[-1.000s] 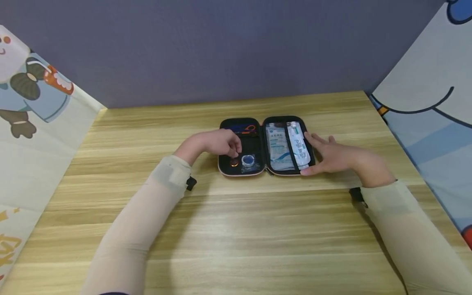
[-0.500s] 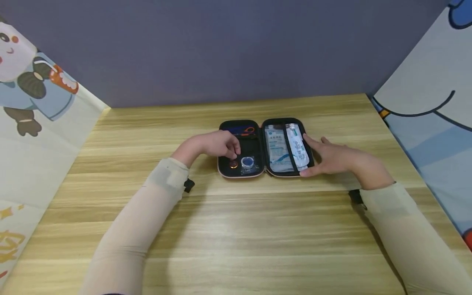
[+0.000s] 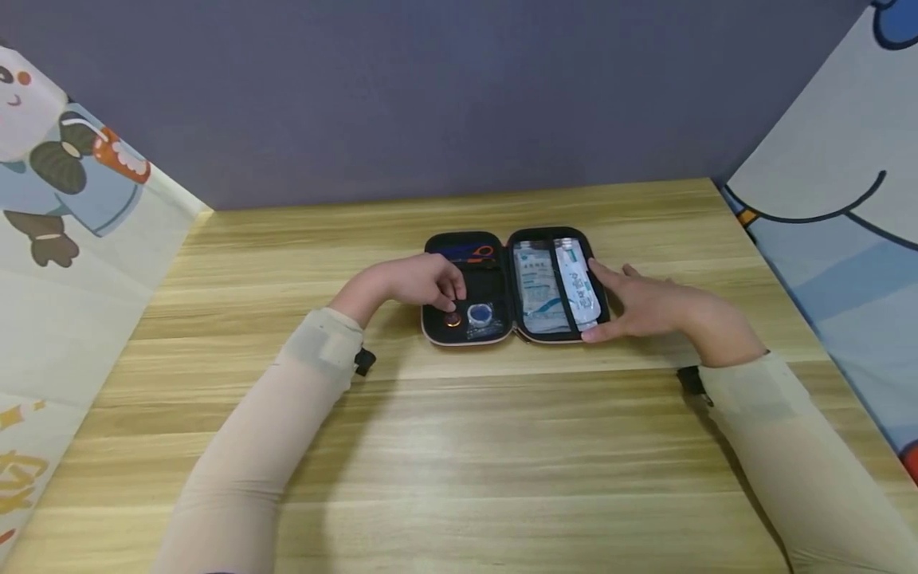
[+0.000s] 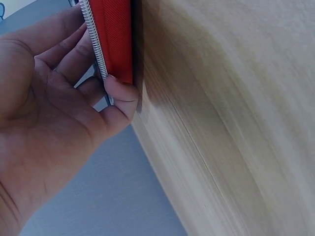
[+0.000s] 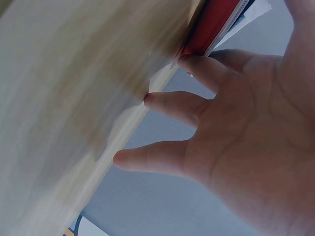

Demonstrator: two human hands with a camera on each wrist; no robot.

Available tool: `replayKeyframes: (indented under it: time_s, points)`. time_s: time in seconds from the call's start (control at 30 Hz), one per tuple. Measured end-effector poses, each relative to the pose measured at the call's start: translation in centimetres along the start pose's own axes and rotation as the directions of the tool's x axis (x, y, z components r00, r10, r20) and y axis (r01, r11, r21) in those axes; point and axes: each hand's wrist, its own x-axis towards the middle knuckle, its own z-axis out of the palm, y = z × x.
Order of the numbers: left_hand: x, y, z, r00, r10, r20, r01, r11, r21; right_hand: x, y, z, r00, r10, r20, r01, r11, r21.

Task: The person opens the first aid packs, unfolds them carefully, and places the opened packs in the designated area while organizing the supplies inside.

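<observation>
An unfolded zip case (image 3: 489, 275) lies on the table, black inside; the wrist views show red outer walls. My left hand (image 3: 423, 279) reaches over its left half, fingers bent and fingertips down by a small round copper-coloured item (image 3: 453, 319). What these fingertips hold, if anything, I cannot tell. In the left wrist view, the little finger (image 4: 123, 93) touches the red wall. Beside the copper item sits a round blue-and-white item in clear wrapping (image 3: 480, 314). My right hand (image 3: 645, 307) rests at the right half's outer edge, thumb and fingers spread.
White printed packets (image 3: 538, 287) lie under a black strap (image 3: 564, 287) in the right half. An orange-handled tool (image 3: 482, 253) sits at the top of the left half. The wooden table (image 3: 502, 462) meets a grey-blue wall (image 3: 459, 104) behind; patterned panels flank both sides.
My left fingertips have shifted slightly down and left, closer to the copper-coloured item. The right hand stays at the case's edge. The head view has moved a little.
</observation>
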Motion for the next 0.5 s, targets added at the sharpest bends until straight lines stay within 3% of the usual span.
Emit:
replayKeyframes:
  time_s: [0.5]
  points:
    - [-0.07, -0.21, 0.22, 1.000, -0.012, 0.010, 0.012, 1.000, -0.008, 0.08, -0.16, 0.08, 1.000, 0.000, 0.005, 0.000, 1.000, 0.007]
